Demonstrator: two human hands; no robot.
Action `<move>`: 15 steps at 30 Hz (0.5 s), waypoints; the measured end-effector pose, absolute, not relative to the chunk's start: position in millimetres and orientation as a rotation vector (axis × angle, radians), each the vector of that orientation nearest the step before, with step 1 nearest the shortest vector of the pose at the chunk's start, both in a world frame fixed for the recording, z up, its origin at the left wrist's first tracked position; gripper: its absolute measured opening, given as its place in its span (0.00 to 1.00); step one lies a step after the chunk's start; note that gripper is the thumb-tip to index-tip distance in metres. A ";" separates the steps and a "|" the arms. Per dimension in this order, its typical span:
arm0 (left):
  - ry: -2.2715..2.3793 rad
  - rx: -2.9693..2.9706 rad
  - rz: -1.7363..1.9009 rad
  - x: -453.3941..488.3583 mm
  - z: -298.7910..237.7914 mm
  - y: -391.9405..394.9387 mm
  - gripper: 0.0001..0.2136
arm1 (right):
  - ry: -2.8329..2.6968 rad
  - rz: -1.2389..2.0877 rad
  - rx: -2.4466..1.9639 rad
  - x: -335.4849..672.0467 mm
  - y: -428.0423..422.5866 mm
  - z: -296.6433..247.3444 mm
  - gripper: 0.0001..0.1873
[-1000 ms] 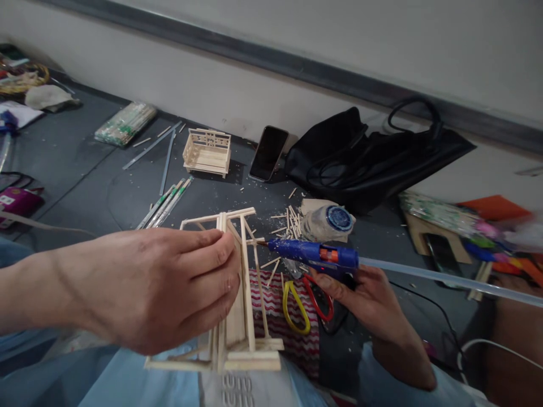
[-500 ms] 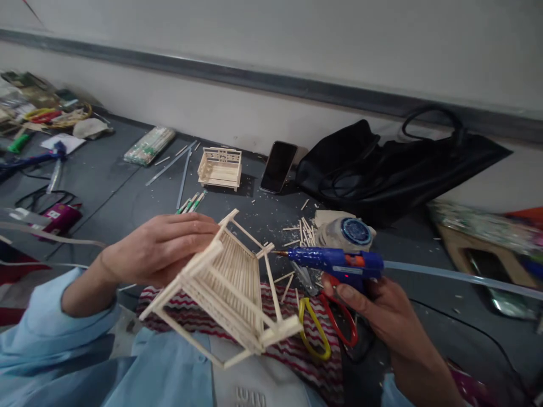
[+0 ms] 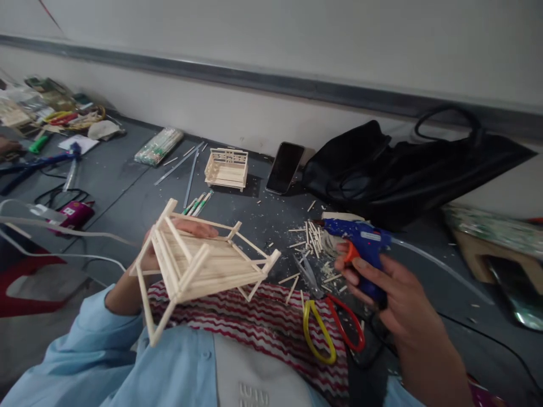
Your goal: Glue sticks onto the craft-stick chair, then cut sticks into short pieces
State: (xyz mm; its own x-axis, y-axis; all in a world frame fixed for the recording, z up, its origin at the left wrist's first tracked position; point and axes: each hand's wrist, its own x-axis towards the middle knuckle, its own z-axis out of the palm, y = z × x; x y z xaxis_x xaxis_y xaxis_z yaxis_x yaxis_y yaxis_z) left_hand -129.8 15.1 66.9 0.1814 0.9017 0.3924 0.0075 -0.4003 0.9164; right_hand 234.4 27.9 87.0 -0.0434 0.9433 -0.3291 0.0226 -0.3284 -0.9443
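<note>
My left hand (image 3: 146, 254) grips a small wooden stick frame (image 3: 199, 260) from its far left side, with the palm and some fingers hidden behind it. The frame is tilted, its slatted panel facing me and its legs sticking out. In my right hand (image 3: 394, 288) is a blue glue gun (image 3: 360, 233), one finger around its orange trigger (image 3: 350, 254). Its nozzle points left, apart from the frame, above a pile of cut sticks (image 3: 313, 237). Scissors with one yellow and one red handle (image 3: 319, 333) lie on a striped cloth (image 3: 271, 328) between my hands.
A miniature wooden bench (image 3: 227, 169) stands at the back beside a phone (image 3: 285, 168). A black bag (image 3: 373, 169) leans at the wall. Bundled sticks (image 3: 159, 146) and a purple device (image 3: 72, 216) lie left; another phone (image 3: 513, 288) lies right.
My left hand has turned the frame over, so its slatted panel shows from another side. The glue gun has moved away from the frame, to the right and slightly up.
</note>
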 end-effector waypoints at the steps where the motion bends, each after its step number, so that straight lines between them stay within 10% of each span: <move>1: 0.915 1.529 1.375 -126.2 64.8 14.3 0.18 | -1.067 1.498 -1.460 236.9 30.8 87.2 0.13; 15: 0.999 0.720 1.167 -105.8 13.1 55.4 0.09 | -1.096 1.290 -1.874 263.3 50.6 82.1 0.16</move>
State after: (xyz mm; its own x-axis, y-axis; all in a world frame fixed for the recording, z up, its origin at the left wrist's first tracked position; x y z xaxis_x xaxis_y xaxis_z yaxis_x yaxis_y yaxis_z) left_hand -105.8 55.4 13.1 0.0769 0.9637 -0.2559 -0.4015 0.2648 0.8768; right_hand 263.3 50.6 82.1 0.1838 0.8801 -0.4378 0.2899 -0.4741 -0.8314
